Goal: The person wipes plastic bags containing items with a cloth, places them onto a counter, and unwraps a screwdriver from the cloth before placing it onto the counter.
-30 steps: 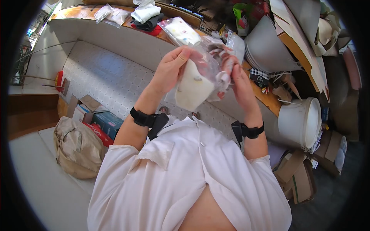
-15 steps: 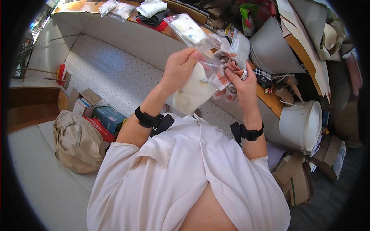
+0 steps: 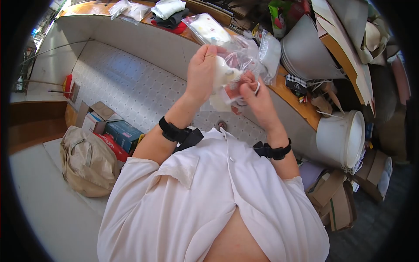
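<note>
While a crumpled brown bag (image 3: pixel 87 163), wrinkled and rounded, slumps at the left, a stiff-edged teal carton (image 3: pixel 124 135) and a glossy red packet (image 3: pixel 114 146) sit just beside it. Beyond stretches a pale floor (image 3: pixel 109 78) patterned with small dark spots. Along the wooden ledge (image 3: pixel 89 9) lie filmy clear packets (image 3: pixel 135 12), then a soft, folded white cloth (image 3: pixel 169 8) on top of a dark one (image 3: pixel 173 19), then a shiny sleeve (image 3: pixel 208 29) around white, colour-dotted fabric.

The left hand (image 3: pixel 201 72) is closed, thumb uppermost, on a limp cream cloth (image 3: pixel 219 104) and a crinkled, see-through bag (image 3: pixel 238 60). Both are held up in front of the chest, between the hands. The right hand (image 3: pixel 258 102) is drawn narrow, gripping bunched reddish fabric (image 3: pixel 238 108) against that film; glare and blur hide how far the fabric lies inside.

Farther right stand a smooth, tapering grey bucket (image 3: pixel 305 52), a round-rimmed white bucket (image 3: pixel 338 142) and folded brown cardboard (image 3: pixel 338 205).

As for writing, the red packet carries pale lettering too small to make out, and a black-and-white checked box (image 3: pixel 297 84) bears a tiny, unreadable white mark.
</note>
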A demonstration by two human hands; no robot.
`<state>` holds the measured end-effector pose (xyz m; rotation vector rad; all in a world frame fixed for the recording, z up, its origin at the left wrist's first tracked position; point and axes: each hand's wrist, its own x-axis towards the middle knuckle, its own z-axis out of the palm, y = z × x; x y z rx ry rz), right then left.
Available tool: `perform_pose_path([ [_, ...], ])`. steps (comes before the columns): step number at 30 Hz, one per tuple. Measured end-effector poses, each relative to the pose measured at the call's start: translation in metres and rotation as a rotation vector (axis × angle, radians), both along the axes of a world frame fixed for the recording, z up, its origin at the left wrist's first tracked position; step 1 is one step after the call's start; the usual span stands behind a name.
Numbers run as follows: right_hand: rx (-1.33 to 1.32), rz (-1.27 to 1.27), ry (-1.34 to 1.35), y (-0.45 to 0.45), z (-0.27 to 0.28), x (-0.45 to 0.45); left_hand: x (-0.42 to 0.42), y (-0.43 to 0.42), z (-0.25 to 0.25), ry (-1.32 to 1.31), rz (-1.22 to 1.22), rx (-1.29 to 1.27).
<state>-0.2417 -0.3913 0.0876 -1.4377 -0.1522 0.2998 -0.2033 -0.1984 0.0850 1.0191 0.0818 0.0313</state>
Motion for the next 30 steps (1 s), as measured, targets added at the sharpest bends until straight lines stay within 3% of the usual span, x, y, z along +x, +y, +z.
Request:
perform_pose_path([
  [2,-0.158,-0.079,-0.138,0.01,0.002,0.001,0.001,-0.001,-0.002,0.002,-0.019,-0.098],
  [4,0.008,-0.128,0.083,0.006,0.013,0.013,0.002,0.005,0.011,0.003,-0.03,-0.196],
  [6,-0.013,-0.159,-0.047,0.003,0.012,0.017,0.002,0.029,0.036,0.064,-0.183,0.078],
  [7,-0.119,-0.106,-0.073,0.003,0.021,0.016,0.009,0.041,0.033,0.056,-0.279,0.365],
  [11,-0.232,-0.016,-0.106,0.005,0.013,0.021,0.012,0.038,0.022,-0.068,-0.366,0.579],
  [13,-0.147,-0.008,-0.057,0.012,0.026,0.017,0.008,0.034,0.027,-0.026,-0.139,0.485],
  [14,-0.06,-0.003,-0.009,0.014,0.031,0.015,0.007,0.032,0.025,-0.023,-0.137,0.484],
  [17,-0.19,0.063,0.099,0.002,0.024,0.009,0.014,0.036,0.021,-0.052,0.055,0.335],
  [19,-0.17,0.013,0.059,0.001,0.001,-0.01,0.035,0.067,0.022,-0.095,0.309,0.021],
  [22,-0.142,-0.079,-0.012,-0.002,-0.021,-0.022,0.048,0.103,0.044,-0.185,0.372,0.113],
  [24,0.066,-0.109,0.163,-0.013,-0.022,-0.014,0.04,0.092,0.049,-0.171,0.394,0.084],
  [26,0.277,0.176,0.395,-0.017,-0.001,-0.009,0.031,0.071,0.039,-0.16,0.373,-0.245],
  [28,0.445,-0.106,0.389,0.002,-0.001,-0.004,0.022,0.051,0.019,-0.113,0.31,-0.289],
  [29,0.493,0.075,0.327,-0.001,0.012,-0.002,0.015,0.039,0.012,-0.029,0.243,-0.363],
  [30,0.49,0.067,0.324,-0.002,0.014,0.002,0.008,0.031,0.005,0.057,0.176,-0.433],
])
